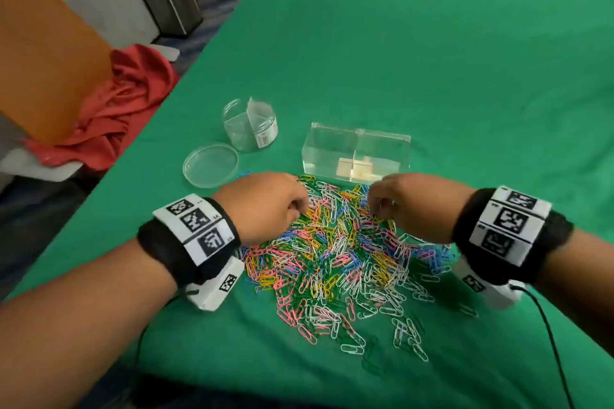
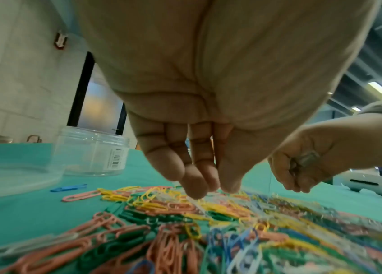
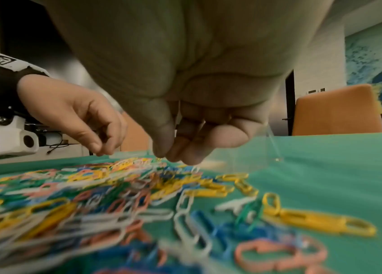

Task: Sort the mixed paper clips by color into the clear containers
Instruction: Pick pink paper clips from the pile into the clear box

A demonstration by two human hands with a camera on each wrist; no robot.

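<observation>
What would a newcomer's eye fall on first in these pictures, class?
First the sprawling heap of paper clips, pink, yellow, green, blue and white, on the green tablecloth near the front edge. Next the left hand and right hand, fingertips down at the heap's far side. Behind them stand a round clear jar, its lid and a rectangular clear box.

A loose heap of paper clips (image 1: 335, 256), pink, yellow, green, blue and white, spreads over the cloth. At its 12 o'clock stands a clear rectangular box (image 1: 355, 151); at 11 o'clock, a clear round jar (image 1: 250, 124), upright and open, its lid (image 1: 210, 164) lying beside it.
</observation>
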